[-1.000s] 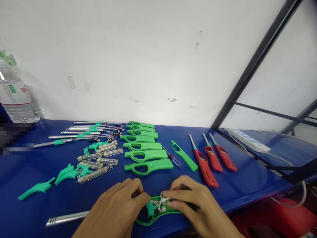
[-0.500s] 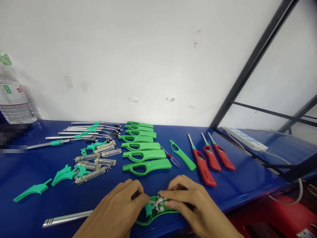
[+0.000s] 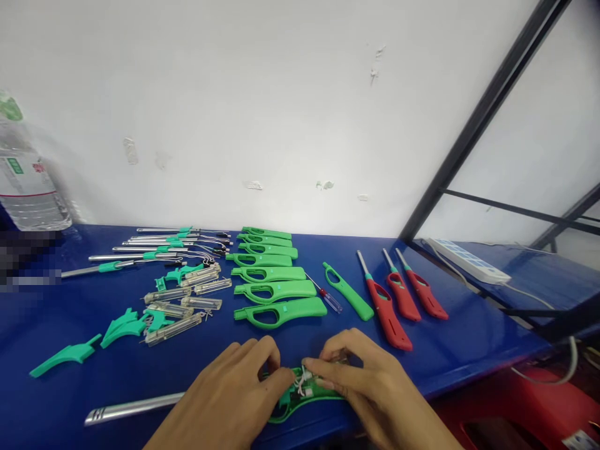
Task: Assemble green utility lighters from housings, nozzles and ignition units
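- Head view: the left hand point(image 3: 229, 394) is closed on an open green casing point(image 3: 300, 406) at the lower centre of the frame.
- The right hand point(image 3: 370, 378) bends over its right end, thumb and fingertips close together; what they pinch cannot be told.
- White wires point(image 3: 300, 382) show between the hands; a silver tube point(image 3: 134, 409) lies lower left.
- Beyond, a column of green handles point(image 3: 302, 308) lies at centre, clear cartridges point(image 3: 173, 329) left, red lighters point(image 3: 391, 320) right.

Nothing can be read; the label point(image 3: 23, 178) on the bottle point(image 3: 35, 212) bears a green block point(image 3: 15, 165) and red mark point(image 3: 38, 167), too small to decipher; a sticker point(image 3: 580, 440) on the red object point(image 3: 539, 400), lower right, is illegible.
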### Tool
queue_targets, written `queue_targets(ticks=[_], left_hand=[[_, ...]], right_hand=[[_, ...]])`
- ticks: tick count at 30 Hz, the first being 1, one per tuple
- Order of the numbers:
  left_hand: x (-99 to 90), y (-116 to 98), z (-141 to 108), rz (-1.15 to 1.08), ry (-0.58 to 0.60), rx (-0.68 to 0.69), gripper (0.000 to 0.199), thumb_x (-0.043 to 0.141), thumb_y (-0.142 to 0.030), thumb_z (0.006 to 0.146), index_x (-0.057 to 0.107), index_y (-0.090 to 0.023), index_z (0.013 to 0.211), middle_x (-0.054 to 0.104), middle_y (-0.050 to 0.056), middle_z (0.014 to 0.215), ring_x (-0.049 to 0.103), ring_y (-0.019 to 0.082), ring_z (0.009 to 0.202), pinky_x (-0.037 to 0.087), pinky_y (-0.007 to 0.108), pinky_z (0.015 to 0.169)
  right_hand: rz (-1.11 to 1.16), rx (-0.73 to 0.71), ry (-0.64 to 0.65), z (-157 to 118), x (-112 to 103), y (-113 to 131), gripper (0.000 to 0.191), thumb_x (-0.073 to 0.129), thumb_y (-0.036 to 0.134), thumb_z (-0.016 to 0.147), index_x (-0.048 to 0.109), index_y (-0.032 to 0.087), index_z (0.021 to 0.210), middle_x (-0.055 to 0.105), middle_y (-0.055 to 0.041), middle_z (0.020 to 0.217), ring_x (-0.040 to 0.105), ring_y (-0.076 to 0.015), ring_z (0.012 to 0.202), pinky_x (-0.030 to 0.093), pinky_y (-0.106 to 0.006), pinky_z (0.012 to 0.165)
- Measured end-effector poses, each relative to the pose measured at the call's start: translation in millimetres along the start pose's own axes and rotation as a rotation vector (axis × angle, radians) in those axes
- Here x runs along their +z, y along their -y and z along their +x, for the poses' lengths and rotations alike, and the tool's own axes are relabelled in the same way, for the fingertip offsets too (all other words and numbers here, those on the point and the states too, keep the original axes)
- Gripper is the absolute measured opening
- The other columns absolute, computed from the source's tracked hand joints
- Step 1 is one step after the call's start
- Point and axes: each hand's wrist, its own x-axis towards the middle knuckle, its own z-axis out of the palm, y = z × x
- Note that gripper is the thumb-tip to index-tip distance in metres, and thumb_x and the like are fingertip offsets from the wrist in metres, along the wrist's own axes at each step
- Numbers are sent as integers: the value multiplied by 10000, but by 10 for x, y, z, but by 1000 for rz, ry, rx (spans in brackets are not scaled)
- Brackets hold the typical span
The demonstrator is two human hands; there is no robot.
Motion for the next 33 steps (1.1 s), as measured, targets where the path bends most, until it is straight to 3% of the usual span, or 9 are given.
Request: queue_targets(ticks=[7, 12, 17, 21, 26, 33], left_hand=[[-10, 15, -7, -22, 16, 16, 651, 467, 96, 774, 724, -284, 1235, 713, 46, 1237, 711, 252, 1041, 529, 372, 946], [-16, 21, 7, -25, 50, 21, 662, 481, 83, 757, 721, -282, 1254, 716, 59, 1258, 717, 281, 1071, 547, 416, 969], [4, 50, 6, -18, 46, 34, 678, 440, 88, 786, 720, -282, 1281, 713, 72, 1274, 714, 281, 1082, 551, 424, 972], [22, 77, -13, -27, 55, 40, 673, 424, 90, 805, 719, -282, 1280, 714, 74, 1269, 711, 280, 1088, 546, 428, 978], [8, 68, 15, -22, 53, 32, 699, 435, 100, 781, 706, -282, 1301, 721, 65, 1268, 715, 291, 1071, 547, 445, 965], [-3, 75, -6, -41, 43, 35, 690, 428, 99, 811, 716, -277, 1313, 742, 67, 1272, 723, 281, 1092, 531, 437, 1002]], right_hand=[[-34, 62, -56, -51, 87, -59, 276, 529, 193, 1120, 773, 317, 1151, 669, -28, 1065, 689, -181, 906, 565, -277, 797], [-24, -11, -6, -13, 42, -55, 402, 516, 105, 1107, 791, 348, 1270, 705, -35, 1125, 700, -192, 992, 548, -284, 834], [31, 23, 20, 31, 3, -20, 350, 590, 184, 1135, 769, 364, 1375, 740, -22, 1149, 695, -211, 1043, 531, -315, 938], [63, 29, 44, 31, -4, -7, 333, 579, 223, 1152, 773, 370, 1379, 730, -19, 1142, 677, -209, 1043, 516, -315, 938], [92, 87, 63, 25, -4, 21, 316, 577, 234, 1153, 794, 379, 1331, 692, -14, 1154, 661, -202, 1064, 506, -311, 924], [107, 108, 43, 29, 4, 79, 284, 531, 213, 1145, 805, 289, 1158, 638, -40, 1119, 648, -206, 1030, 513, -327, 897]])
